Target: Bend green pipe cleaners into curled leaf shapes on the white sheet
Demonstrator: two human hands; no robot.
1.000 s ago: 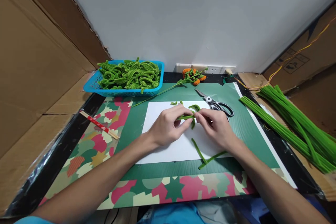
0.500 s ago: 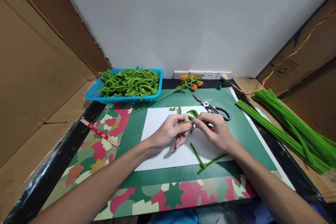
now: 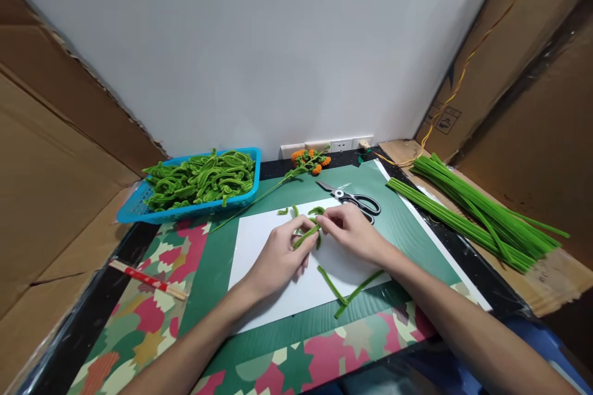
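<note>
Above white paper (image 3: 249, 244): left hand (image 3: 277, 256) clamped on green strip (image 3: 306, 237), right hand (image 3: 351, 231) pinching its end

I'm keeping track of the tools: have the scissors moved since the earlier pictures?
No. Judged against the wall socket, the scissors show no clear shift; the camera's view has moved instead.

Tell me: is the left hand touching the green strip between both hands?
Touching: the head view shows the left hand pinching the green strip between thumb and fingers.
</note>
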